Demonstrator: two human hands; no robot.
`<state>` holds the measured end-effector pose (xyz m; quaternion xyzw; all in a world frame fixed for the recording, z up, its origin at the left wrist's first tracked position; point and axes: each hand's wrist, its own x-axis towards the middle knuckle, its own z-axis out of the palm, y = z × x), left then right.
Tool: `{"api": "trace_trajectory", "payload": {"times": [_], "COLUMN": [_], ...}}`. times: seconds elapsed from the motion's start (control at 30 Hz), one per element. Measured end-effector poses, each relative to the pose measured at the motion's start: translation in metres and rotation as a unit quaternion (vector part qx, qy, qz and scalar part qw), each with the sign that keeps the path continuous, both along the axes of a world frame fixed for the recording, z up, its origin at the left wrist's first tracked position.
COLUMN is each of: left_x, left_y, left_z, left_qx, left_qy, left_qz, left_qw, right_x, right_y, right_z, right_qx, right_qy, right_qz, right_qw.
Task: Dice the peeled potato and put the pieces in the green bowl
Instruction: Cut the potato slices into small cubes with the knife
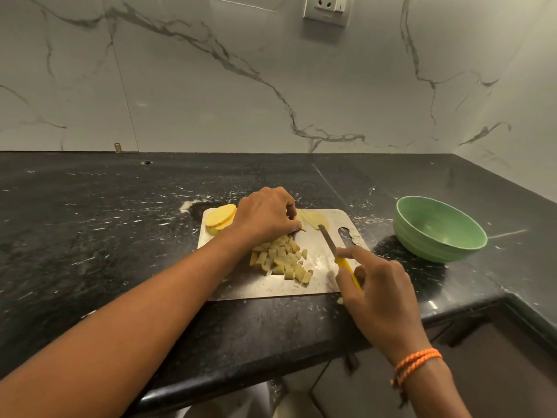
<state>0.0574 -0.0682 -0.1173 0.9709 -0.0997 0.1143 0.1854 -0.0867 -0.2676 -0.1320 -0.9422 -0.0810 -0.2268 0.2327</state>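
A steel cutting board (325,279) lies on the black counter. A pile of diced potato pieces (283,260) sits in its middle. Stacked potato slices (220,217) lie at its far left corner, and potato strips (313,220) lie at its far edge. My left hand (265,217) has its fingers curled over the near end of those strips, pinching them. My right hand (379,291) grips the yellow handle of a knife (331,241), its blade pointing away over the board. The green bowl (437,229) stands to the right of the board and looks empty.
The counter (120,236) ends in a front edge just below the board and turns a corner at the right. A marble wall rises behind, with a socket (327,7) high up. Cabinet fronts (452,372) lie below the counter edge.
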Motion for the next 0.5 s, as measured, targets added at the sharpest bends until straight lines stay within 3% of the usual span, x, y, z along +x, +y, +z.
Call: {"api": "trace_trajectory", "payload": {"times": [0.13,0.5], "left_x": [0.001,0.000], "left_y": [0.002,0.000], "left_z": [0.002,0.000], "left_qx": [-0.010,-0.017], "left_qy": [0.005,-0.012], "left_qz": [0.002,0.019], "left_qw": [1.000,1.000], "right_x": [0.027,0.074], "right_y": [0.019,0.045], "right_z": [0.004,0.000], "right_qx": [0.017,-0.043], "right_qy": [-0.042,-0.002], "right_qz": [-0.004,0.010], "right_qw": [0.999,0.999]}}
